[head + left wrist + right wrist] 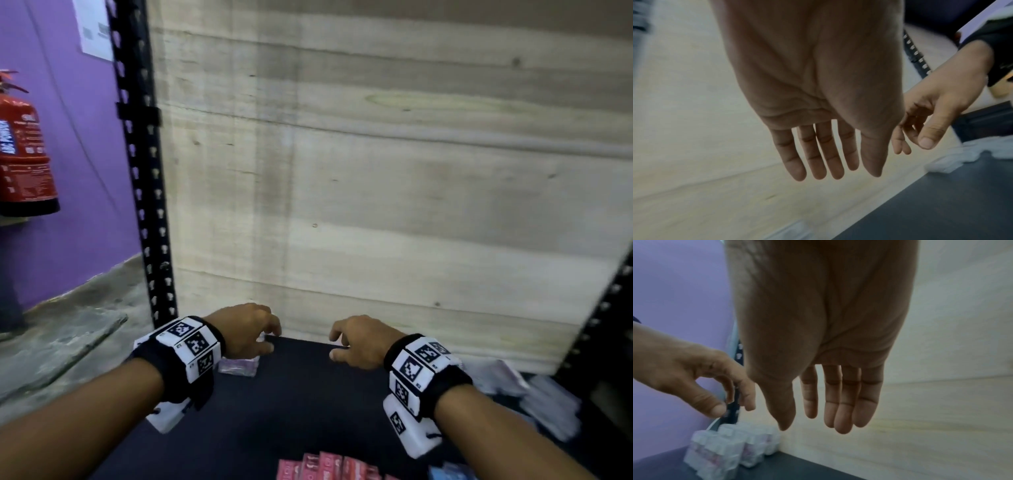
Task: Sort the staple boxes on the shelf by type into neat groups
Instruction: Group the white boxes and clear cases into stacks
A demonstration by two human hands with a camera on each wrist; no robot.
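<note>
Both hands hover empty over the dark shelf, close to its wooden back panel. My left hand hangs with loose fingers just above a white-and-purple group of staple boxes at the back left. In the left wrist view the left hand shows straight fingers and holds nothing. My right hand is a short way to its right, and the right wrist view shows the right hand empty too. The white-and-purple boxes stand packed in the corner. Red boxes and a blue box lie at the front edge.
A loose heap of white boxes lies at the shelf's right side. Black perforated uprights frame the shelf. A red fire extinguisher hangs on the purple wall to the left. The wooden back panel closes the rear.
</note>
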